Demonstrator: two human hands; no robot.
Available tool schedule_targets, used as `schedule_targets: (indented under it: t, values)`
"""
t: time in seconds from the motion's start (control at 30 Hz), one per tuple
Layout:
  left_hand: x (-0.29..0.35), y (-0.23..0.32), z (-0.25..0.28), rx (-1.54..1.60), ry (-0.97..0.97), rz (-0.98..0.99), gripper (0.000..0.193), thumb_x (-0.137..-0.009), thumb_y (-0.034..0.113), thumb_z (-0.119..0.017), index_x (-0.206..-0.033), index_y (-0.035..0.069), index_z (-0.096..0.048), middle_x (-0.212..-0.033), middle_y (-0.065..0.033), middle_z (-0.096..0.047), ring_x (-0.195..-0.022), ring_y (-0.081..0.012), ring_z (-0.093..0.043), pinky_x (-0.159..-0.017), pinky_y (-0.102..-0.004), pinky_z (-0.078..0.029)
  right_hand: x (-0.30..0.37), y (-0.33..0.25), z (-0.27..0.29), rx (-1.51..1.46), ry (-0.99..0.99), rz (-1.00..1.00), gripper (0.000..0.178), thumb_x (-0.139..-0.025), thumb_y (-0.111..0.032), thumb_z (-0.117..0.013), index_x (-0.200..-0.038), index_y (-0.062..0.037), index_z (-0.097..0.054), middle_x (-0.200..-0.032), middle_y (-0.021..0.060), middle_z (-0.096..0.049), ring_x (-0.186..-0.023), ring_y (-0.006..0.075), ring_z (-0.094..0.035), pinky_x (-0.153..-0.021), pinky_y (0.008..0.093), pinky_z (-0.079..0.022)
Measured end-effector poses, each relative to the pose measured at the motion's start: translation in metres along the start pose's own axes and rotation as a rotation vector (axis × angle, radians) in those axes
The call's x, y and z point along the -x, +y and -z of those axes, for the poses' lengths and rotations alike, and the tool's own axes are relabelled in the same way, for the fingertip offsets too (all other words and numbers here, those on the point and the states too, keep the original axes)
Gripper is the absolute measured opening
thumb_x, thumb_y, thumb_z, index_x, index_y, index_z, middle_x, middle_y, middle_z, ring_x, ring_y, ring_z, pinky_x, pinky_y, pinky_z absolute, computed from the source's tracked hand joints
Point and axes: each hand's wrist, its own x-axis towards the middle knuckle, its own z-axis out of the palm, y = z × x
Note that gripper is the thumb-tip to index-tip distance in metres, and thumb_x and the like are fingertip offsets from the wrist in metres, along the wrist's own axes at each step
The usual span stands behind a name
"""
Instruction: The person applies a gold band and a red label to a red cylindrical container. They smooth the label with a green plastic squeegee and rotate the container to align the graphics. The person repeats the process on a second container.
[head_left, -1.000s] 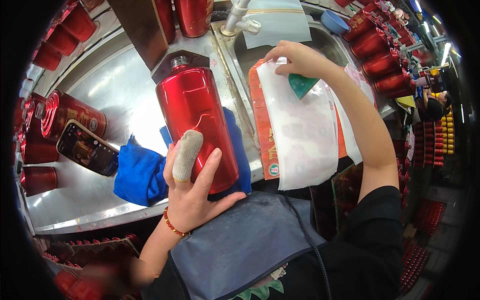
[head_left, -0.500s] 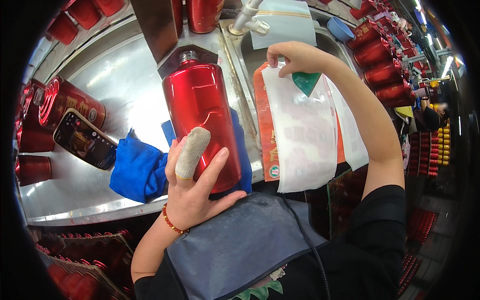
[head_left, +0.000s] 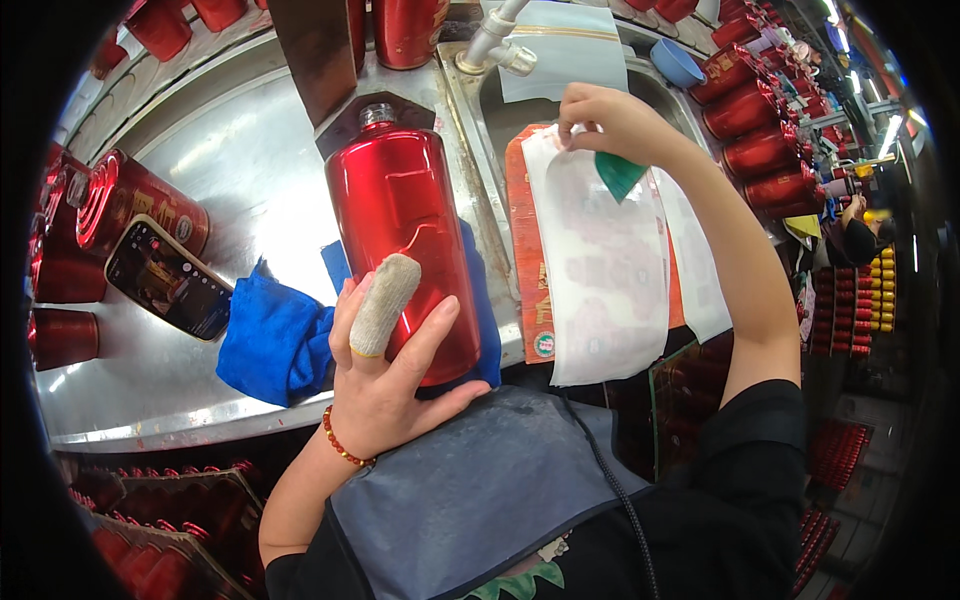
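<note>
A glossy red bottle (head_left: 392, 185) with a clear threaded neck lies on its side on blue cloth, neck pointing away from me. My left hand (head_left: 388, 392) rests on its near end with fingers spread; one finger wears a knitted finger cover. To the right, my right hand (head_left: 622, 122) pinches the top of a white backing sheet (head_left: 610, 265). A green triangular scraper (head_left: 621, 178) sticks out under this hand, apparently held in it. Beneath the sheet shows a red printed label sheet (head_left: 530, 240), and another white strip (head_left: 695, 255) hangs beside it.
A steel counter (head_left: 215, 180) carries a crumpled blue cloth (head_left: 278, 335) and a propped phone (head_left: 170, 280). Behind my right hand are a faucet (head_left: 497, 45), a sink and a blue bowl (head_left: 678, 63). Red containers (head_left: 755, 145) line both sides. A grey apron (head_left: 480, 480) covers my lap.
My right hand has shifted slightly right with its wrist raised, fingers still pinching at the sheet's top. The green scraper moved with it. My left hand and the bottle stay put.
</note>
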Motion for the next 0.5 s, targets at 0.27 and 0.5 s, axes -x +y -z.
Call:
schedule_targets:
  t: [0.27, 0.5]
  values:
    - [0.003, 0.000, 0.001, -0.007, 0.004, 0.006, 0.078, -0.071, 0.051, -0.089, -0.137, 0.016, -0.064, -0.154, -0.0214, -0.033, -0.145, -0.0424, -0.026, -0.119, -0.0605, -0.029, 0.107, -0.063, 0.036, -0.309, -0.486, -0.275, 0.043, -0.075, -0.018, -0.086, -0.116, -0.0128, -0.074, -0.081, 0.0034, -0.068, -0.067, 0.0139, -0.058, -0.062, 0.0296, -0.046]
    - [-0.001, -0.006, 0.001, -0.009, -0.008, -0.070, 0.097, -0.066, 0.046, -0.094, -0.147, 0.010, -0.052, -0.161, -0.0254, -0.025, -0.147, -0.0454, -0.024, -0.118, -0.0534, -0.026, 0.113, -0.043, -0.020, 0.022, -0.067, -0.485, 0.031, -0.080, -0.017, -0.078, -0.107, -0.0084, -0.067, -0.076, 0.0081, -0.056, -0.074, 0.0255, -0.059, -0.069, 0.0376, -0.048]
